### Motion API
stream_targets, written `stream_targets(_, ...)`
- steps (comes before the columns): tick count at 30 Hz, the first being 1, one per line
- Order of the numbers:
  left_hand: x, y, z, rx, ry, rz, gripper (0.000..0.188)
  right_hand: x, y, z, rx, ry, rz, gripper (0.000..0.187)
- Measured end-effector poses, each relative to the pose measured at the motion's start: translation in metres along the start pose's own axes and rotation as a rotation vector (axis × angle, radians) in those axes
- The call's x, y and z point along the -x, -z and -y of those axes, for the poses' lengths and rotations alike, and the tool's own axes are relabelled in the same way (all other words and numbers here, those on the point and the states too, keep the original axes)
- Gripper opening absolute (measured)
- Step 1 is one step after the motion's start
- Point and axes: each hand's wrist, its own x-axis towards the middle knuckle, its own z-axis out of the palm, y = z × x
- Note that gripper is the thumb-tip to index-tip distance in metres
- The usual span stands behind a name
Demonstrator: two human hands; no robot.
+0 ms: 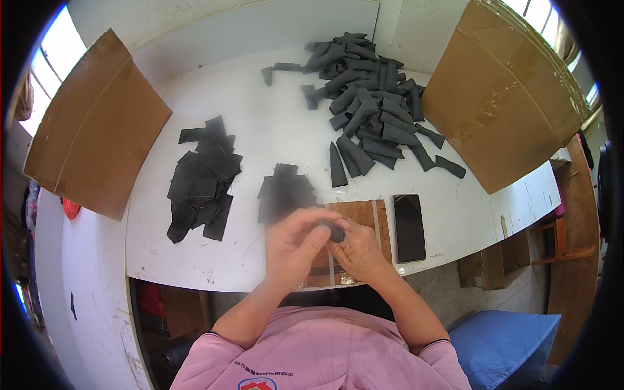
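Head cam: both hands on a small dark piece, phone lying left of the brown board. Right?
Wrong side: the head view shows the phone lying right of the brown board. The left hand and right hand are on the small dark piece, as you said.

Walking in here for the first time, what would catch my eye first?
Probably the big heap of dark, tube-like pieces at the white table's far right, beside tall brown cardboard. Next, the pile of flat black pieces at the left. At the front, the right grip holds a small dark piece, the left grip close against it.
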Motion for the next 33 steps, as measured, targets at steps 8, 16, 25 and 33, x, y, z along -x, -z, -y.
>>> stream_targets(8,-0.002,0.005,0.0,0.338,-0.033,-0.112,0.022,-0.006,0.0,0.002,0.046,0.075,-0.081,0.019)
stream_targets(16,-0.011,0.006,-0.011,0.258,0.124,-0.044,0.022,-0.007,-0.003,0.001,0.01,0.105,-0.143,0.017)
stream_targets(25,-0.017,0.001,-0.011,-0.461,0.063,0.104,0.006,0.007,-0.017,-0.016,-0.151,0.053,-0.097,0.013)
stream_targets(33,-0.007,-0.006,-0.013,-0.089,-0.062,-0.062,0.013,-0.003,-0.002,0.002,0.015,0.008,-0.051,0.019)
